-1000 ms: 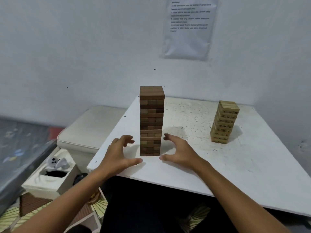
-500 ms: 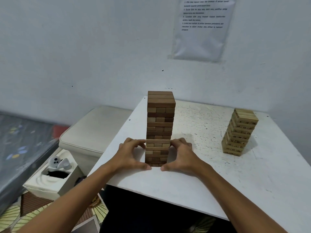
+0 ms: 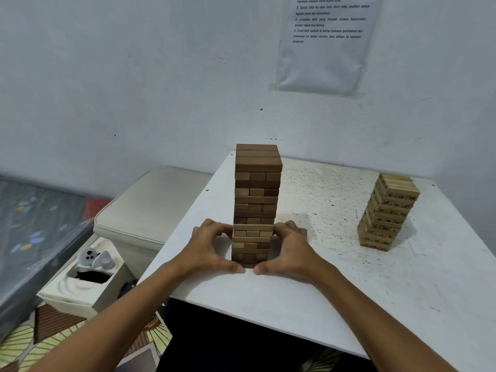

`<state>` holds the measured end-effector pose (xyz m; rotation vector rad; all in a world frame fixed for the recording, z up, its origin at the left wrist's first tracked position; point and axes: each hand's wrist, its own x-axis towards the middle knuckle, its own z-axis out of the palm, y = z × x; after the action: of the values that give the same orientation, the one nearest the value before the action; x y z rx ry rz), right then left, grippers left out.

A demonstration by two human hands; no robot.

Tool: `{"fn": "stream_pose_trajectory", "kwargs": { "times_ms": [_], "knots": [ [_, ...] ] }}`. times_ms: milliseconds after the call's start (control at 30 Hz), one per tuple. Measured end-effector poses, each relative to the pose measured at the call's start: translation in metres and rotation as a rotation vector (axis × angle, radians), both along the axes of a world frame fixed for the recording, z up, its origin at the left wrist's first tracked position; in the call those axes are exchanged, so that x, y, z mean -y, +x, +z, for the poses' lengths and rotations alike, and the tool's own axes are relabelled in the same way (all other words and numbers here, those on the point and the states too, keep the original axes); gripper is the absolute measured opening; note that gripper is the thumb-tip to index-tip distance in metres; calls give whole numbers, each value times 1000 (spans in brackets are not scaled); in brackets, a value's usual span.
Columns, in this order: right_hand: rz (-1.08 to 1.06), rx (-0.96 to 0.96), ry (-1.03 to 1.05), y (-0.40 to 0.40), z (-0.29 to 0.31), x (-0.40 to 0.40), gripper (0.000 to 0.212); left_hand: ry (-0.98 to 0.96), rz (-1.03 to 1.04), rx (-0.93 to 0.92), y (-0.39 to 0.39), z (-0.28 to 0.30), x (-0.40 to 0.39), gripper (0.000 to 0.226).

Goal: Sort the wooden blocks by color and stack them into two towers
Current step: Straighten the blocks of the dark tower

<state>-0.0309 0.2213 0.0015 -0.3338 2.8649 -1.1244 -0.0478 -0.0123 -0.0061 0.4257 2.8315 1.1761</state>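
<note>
Both hands cup the base of the dark block tower (image 3: pixel 256 202) on the white desk (image 3: pixel 308 291)
Left hand (image 3: pixel 208 249) and right hand (image 3: pixel 288 251) curl their fingers round its lower layers, thumbs nearly meeting in front; the pale tower (image 3: pixel 387 210) stands well right of the fingers

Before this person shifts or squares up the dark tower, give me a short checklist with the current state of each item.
1. Both hands on the dark tower: ok; left hand and right hand cup its lower part from either side.
2. Tower upright: ok, no plain lean.
3. Colors sorted: not ok; several lighter blocks sit among the dark layers.
4. Distance from table edge: not ok; the tower stands near the front-left edge.
5. Light tower out of the way: ok, apart at the right, though it leans.
6. Grip on the far side: cannot tell, fingers hidden behind the blocks.
</note>
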Motion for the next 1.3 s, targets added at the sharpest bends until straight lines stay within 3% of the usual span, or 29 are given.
{"fn": "stream_pose_trajectory", "kwargs": {
  "times_ms": [1300],
  "knots": [
    [-56, -54, 31, 5, 2, 4, 64, 34, 18, -75, -4, -4, -8, 63]
  ]
}}
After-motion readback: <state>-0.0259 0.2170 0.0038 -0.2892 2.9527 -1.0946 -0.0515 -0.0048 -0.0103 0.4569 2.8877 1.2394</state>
